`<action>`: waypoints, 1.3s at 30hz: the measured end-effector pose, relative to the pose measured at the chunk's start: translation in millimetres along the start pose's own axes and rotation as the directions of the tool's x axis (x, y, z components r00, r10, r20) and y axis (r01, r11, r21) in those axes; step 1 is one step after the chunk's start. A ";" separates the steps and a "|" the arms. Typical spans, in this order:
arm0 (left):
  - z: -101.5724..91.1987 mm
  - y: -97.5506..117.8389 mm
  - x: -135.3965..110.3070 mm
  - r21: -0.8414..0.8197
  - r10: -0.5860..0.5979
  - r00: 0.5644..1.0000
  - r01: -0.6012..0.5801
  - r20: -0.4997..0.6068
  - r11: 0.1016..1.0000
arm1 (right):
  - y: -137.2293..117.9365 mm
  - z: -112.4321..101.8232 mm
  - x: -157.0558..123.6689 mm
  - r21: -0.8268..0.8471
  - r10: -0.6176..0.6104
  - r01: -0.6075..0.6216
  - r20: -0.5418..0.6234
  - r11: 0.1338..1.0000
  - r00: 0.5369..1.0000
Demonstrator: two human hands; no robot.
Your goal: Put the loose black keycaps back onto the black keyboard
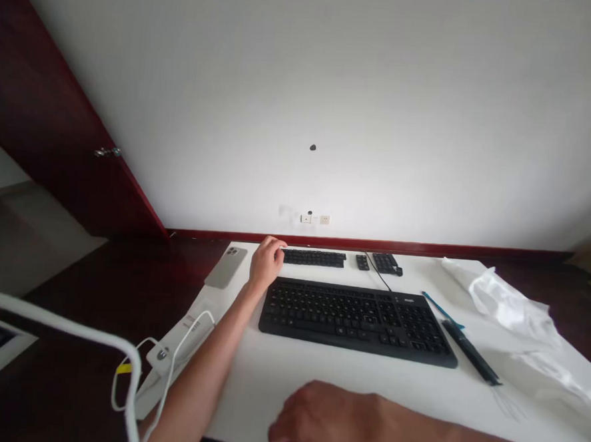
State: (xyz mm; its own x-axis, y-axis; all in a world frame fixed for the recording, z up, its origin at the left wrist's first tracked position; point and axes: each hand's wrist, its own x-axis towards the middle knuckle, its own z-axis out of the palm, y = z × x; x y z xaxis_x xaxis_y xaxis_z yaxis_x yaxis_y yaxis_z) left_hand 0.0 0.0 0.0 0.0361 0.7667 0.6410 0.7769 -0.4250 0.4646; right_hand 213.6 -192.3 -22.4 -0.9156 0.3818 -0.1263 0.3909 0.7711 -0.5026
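Note:
A black keyboard [354, 318] lies on the white table, its keys facing up. Behind it is a block of loose black keycaps [316, 257] in rows, with two smaller groups of keycaps [362, 262] and number-pad keycaps [386, 263] to the right. My left hand [267, 262] reaches to the left end of the long block, fingers bent and drawn together; what they hold, if anything, is hidden. Close to the table's front edge, my right hand [313, 415] is curled with fingertips pointing down, slightly blurred. Whatever is in its fingers cannot be made out.
A phone [226, 267] lies at the table's left edge, near a white power strip [162, 356] with cables. On the right are a black brush [470, 352], a blue stick-like tool [440, 306] and crumpled white plastic [505, 300]. A white cable [69, 327] crosses the lower left.

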 end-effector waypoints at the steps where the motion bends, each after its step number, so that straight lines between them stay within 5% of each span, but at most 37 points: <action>1: 2.5 -14.1 -4.9 0.016 -0.019 1.000 0.019 -0.007 1.000 | 6.0 -1.3 19.4 0.048 -0.175 0.175 -0.007 0.983 0.985; 5: 7.3 -48.0 -33.8 0.047 -0.091 0.996 0.092 -0.012 0.995 | 23.3 10.1 67.5 0.028 -0.315 0.327 -0.200 0.945 0.928; 11: 10.7 -62.4 -29.2 0.072 -0.144 0.989 0.142 0.037 0.987 | 40.6 12.8 60.7 0.129 -0.371 0.403 -0.218 0.906 0.903; 27: 15.7 -69.2 -25.8 0.097 -0.146 0.975 0.131 0.169 0.987 | 46.0 2.5 56.7 0.230 -0.313 0.374 -0.261 0.898 0.913; 34: 1.3 -66.8 -28.7 0.097 -0.120 0.953 0.096 0.278 0.991 | 45.6 1.5 56.1 0.211 -0.316 0.367 -0.240 0.906 0.918; 39: -8.4 -55.4 -23.4 0.074 -0.169 0.954 0.155 0.247 0.985 | 49.1 -0.5 54.3 0.106 -0.349 0.385 -0.255 0.917 0.902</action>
State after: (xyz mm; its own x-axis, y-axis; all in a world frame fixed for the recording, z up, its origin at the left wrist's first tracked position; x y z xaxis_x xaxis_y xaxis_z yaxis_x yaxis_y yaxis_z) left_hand -49.1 1.6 -35.6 0.0585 0.9221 0.3825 0.8174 -0.2642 0.5120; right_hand 183.2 -133.5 -53.5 -0.9380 0.2052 0.2795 -0.0036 0.8002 -0.5998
